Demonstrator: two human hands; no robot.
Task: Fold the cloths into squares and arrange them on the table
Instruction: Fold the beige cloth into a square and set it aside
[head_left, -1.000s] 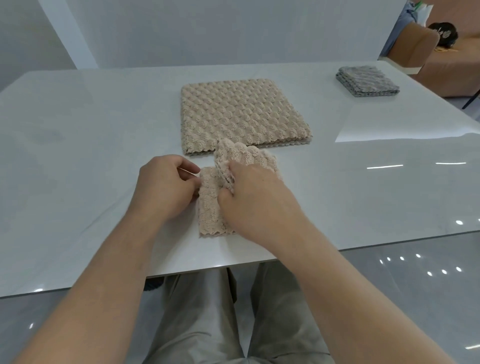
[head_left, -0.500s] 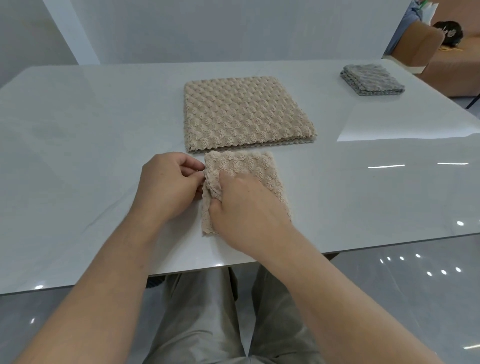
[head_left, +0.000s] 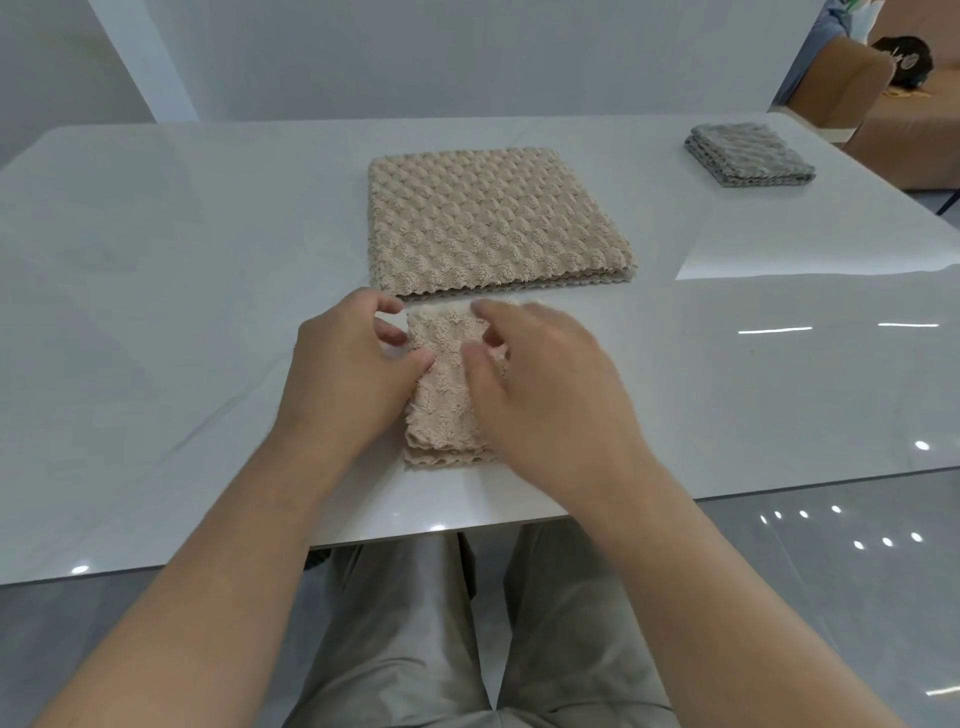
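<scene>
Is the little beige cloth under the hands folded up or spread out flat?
Folded. The small beige cloth shows stacked layers along its near edge, and it looks far smaller than the big beige cloth behind it.

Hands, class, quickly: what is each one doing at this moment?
Left hand: open, fingers curled loosely at the left edge of the small folded beige cloth, gripping nothing.
Right hand: open, motion-blurred, over the same cloth, not holding it.
</scene>
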